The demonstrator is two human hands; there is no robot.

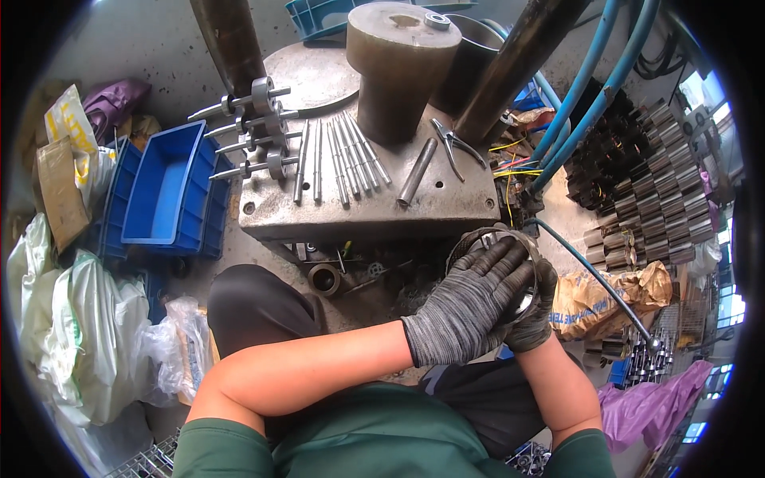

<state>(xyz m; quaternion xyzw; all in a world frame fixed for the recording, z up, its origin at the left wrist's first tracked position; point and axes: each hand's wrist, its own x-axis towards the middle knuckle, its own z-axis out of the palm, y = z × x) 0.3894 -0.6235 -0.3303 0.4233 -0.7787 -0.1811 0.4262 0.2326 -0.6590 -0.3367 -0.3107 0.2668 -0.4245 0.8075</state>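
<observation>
In front of my right knee, both gloved hands meet at a round metal part [527, 301] with a shiny rim, mostly covered by them. My left hand [478, 299], in a grey knit glove with darkened fingers, lies over it with the fingers stretched out and flat. Wrapped round its right side is my right hand [535, 319], closed on it. Beyond them stands a metal worktable [358, 211]. On it lie several slim steel shafts [343, 163], pliers [453, 147] and a short metal rod [417, 173]. Several shafts with round cores [263, 123] stick out at its left edge.
A thick metal pedestal [394, 88] carries a small bearing [437, 21]. Blue crates [163, 183] and white sacks [96, 327] are at left. Stacked metal cylinders [661, 191], blue hoses [582, 103] and a brown paper sack [613, 299] are at right. A metal ring [324, 280] lies below the table.
</observation>
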